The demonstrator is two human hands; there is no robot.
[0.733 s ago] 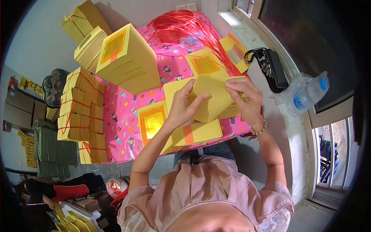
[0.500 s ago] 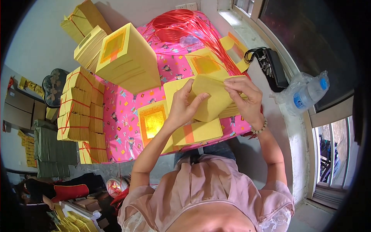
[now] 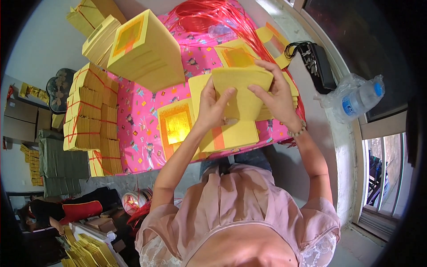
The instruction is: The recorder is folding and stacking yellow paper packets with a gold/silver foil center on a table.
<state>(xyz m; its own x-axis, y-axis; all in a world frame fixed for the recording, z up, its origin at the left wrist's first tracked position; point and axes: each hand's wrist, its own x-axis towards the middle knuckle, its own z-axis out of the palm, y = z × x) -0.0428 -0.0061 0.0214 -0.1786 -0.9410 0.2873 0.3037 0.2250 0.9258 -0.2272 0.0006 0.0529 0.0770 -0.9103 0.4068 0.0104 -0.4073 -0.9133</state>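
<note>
Both of my hands hold a thin stack of yellow paper sheets point(image 3: 242, 95) upright over the table. My left hand point(image 3: 212, 107) is closed on its left edge, thumb on the near face. My right hand point(image 3: 279, 95) grips its right edge, thumb on the face and fingers behind the top corner. Under and behind my hands are more yellow paper stacks point(image 3: 240, 135), partly hidden, the nearest with an orange band. Left of my left forearm lies yellow paper with a shiny gold foil square point(image 3: 177, 133).
A tall yellow paper block point(image 3: 153, 66) stands on the pink tablecloth point(image 3: 140, 144). Tied yellow bundles point(image 3: 84, 129) are piled at its left edge. Red plastic strips point(image 3: 195, 20) lie at the back. A black case with keys point(image 3: 318, 66) and a plastic bottle point(image 3: 358, 104) rest on the sill.
The yellow sheets have turned more upright and squared in my hands. My right hand's fingers have shifted from a corner pinch to a wider hold. The whole view has moved slightly.
</note>
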